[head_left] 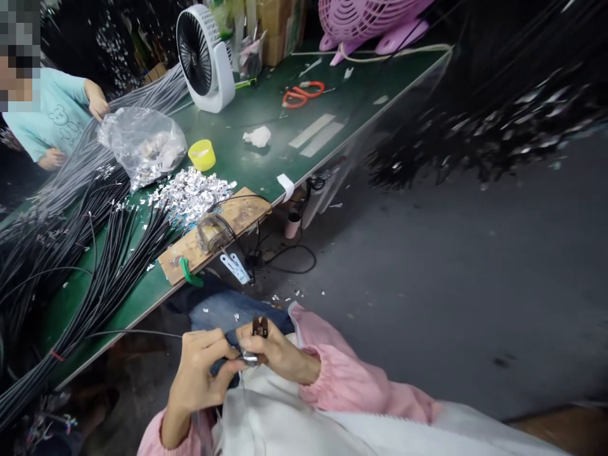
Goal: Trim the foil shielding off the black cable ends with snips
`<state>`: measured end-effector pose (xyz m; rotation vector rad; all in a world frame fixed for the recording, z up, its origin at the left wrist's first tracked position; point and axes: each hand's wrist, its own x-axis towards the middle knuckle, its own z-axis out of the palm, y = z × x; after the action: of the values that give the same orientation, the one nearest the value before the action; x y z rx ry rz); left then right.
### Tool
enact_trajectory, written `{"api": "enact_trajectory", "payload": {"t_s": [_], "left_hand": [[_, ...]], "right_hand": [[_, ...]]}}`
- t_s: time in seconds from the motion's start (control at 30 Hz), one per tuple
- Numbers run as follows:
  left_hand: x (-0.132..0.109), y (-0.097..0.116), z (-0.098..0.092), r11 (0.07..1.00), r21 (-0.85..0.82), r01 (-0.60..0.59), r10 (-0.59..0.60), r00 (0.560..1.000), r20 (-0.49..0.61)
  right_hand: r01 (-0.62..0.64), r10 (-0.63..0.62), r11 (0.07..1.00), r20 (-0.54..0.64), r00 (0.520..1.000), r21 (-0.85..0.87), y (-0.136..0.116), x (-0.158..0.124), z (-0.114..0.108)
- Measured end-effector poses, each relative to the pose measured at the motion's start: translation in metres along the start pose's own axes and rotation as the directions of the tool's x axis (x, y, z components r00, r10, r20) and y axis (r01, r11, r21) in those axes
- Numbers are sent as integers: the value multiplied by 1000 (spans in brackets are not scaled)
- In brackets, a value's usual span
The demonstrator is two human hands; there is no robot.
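Closest to us lies our white apron (285, 418), and just above it our 2 hands meet over the lap. Our left hand (199, 373) pinches the end of a thin black cable (137, 332), which runs off left below the edge of the green table (266, 158). Our right hand (278, 354) is closed around small pliers (259, 327), their tips pointing up. The cable's silvery tip (249, 359) sits between both hands. On the table lie bundled black cables (95, 266), foil scraps (190, 190), a wooden board (237, 218) and a white fan (204, 57).
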<state>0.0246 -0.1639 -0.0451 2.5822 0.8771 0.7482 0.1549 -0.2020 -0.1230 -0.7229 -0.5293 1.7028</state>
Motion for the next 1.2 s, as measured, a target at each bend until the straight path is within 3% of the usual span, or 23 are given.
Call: {"api": "enact_trajectory", "payload": {"t_s": [0.1,0.27,0.47,0.7,1.0,1.13,1.2], "left_hand": [[1,2,-6,996,-88,-8,17,994,110],[1,10,-2,998,-46,38,-39,999,-20],[22,9,22,994,58,95,-82,978,-190],[39,9,29,991,120,56,-20,958,-285],[48,5,36,958,282,60,1,977,-211],[49,6,34,964,245,107,-54,976,-212],[47,7,30,970,230,81,-44,986,-163]], "right_hand": [[43,-41,999,-68,997,29,-8,7,-11],[130,-117,990,-178,977,61,-35,40,-33],[-30,25,992,37,999,123,-53,74,-16],[-186,125,950,240,963,252,-49,86,-4],[-183,116,954,268,956,237,-53,85,-11],[-162,112,967,243,964,196,-54,86,-10],[-162,119,972,241,963,168,-54,86,-10]]}}
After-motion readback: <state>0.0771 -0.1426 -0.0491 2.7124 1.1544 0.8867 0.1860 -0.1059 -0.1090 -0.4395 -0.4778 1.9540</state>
